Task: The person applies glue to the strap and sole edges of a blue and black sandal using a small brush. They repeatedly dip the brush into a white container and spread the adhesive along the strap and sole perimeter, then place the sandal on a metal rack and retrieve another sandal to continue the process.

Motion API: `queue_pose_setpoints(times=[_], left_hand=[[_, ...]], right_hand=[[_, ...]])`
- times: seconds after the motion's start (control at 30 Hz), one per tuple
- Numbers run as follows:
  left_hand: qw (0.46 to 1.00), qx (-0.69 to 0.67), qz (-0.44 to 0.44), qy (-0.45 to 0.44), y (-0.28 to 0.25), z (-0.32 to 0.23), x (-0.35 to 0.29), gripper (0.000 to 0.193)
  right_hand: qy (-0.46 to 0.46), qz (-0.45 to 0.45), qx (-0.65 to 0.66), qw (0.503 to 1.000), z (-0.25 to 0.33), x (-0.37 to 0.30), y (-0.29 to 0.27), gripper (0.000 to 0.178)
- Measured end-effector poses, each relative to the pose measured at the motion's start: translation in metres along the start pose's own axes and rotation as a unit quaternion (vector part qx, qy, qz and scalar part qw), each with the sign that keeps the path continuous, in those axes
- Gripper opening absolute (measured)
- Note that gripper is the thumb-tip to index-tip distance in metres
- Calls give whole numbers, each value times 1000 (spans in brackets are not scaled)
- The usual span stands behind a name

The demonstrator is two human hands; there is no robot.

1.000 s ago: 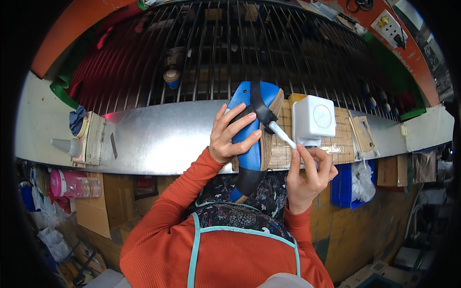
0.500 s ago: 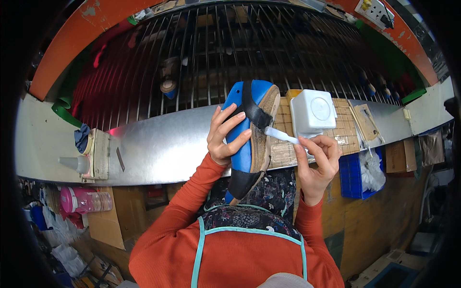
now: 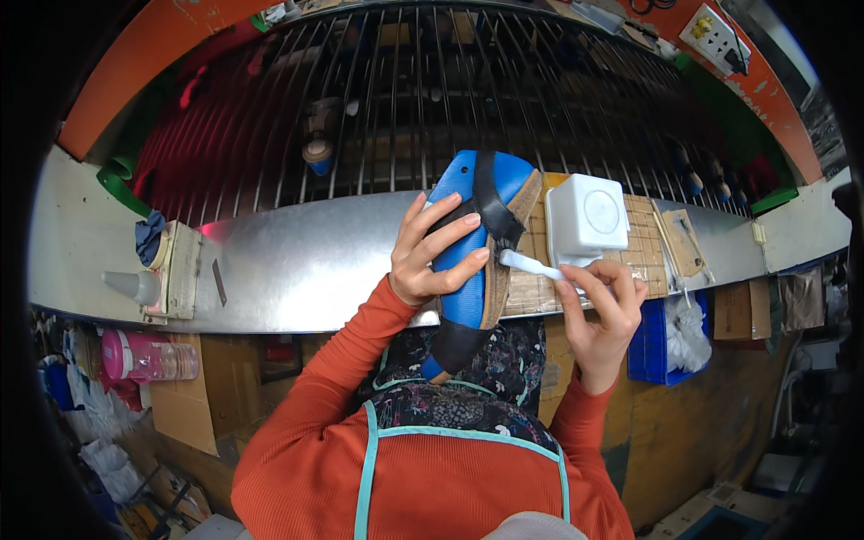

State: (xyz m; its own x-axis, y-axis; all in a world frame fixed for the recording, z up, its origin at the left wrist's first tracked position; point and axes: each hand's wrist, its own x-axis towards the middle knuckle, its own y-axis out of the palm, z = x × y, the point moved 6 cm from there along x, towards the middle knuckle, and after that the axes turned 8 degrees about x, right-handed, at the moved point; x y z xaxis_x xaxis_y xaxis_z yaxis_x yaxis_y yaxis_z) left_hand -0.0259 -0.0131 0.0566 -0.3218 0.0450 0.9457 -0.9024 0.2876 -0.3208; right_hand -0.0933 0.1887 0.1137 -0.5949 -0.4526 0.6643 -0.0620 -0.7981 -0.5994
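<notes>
My left hand [image 3: 434, 253] is closed round a blue shoe last [image 3: 463, 270] with black straps [image 3: 494, 200] across it and a brown insole [image 3: 527, 200] along its right side. The last stands slanted, with its sole side partly turned from view. In my right hand [image 3: 601, 313] a slim white brush [image 3: 533, 265] is pinched between thumb and fingers. Its tip meets the insole's edge just below the upper black strap. Right behind the brush stands a white square plastic container [image 3: 587, 214].
Under the container lies a brown taped board [image 3: 644, 236] on the metal ledge [image 3: 297, 255]. Beyond runs a rack of metal rods [image 3: 396, 108] bearing another last [image 3: 318, 153]. A blue crate [image 3: 650, 346] hangs low right; a white nozzle bottle [image 3: 131, 286] sits left.
The shoe last has tilted and shifted slightly right, showing less of its sole side. The brush tip has moved a little lower along the insole edge. Both hands keep their holds.
</notes>
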Motion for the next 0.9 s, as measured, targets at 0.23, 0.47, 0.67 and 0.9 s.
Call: queue_pose_setpoints(times=[0.23, 0.47, 0.67, 0.9], left_hand=[[1000, -20, -5, 1, 0, -1, -1, 43], [1000, -17, -9, -2, -1, 3, -2, 41], [995, -72, -39, -48, -1, 8, -6, 36], [979, -150, -97, -103, 12, 8, -14, 50]], right_hand=[[23, -17, 96, 995, -10, 7, -3, 19], [29, 18, 110, 993, -11, 2, 5, 17], [102, 103, 349, 926, -27, -4, 17, 16], [121, -126, 200, 964, -38, 9, 23, 15]])
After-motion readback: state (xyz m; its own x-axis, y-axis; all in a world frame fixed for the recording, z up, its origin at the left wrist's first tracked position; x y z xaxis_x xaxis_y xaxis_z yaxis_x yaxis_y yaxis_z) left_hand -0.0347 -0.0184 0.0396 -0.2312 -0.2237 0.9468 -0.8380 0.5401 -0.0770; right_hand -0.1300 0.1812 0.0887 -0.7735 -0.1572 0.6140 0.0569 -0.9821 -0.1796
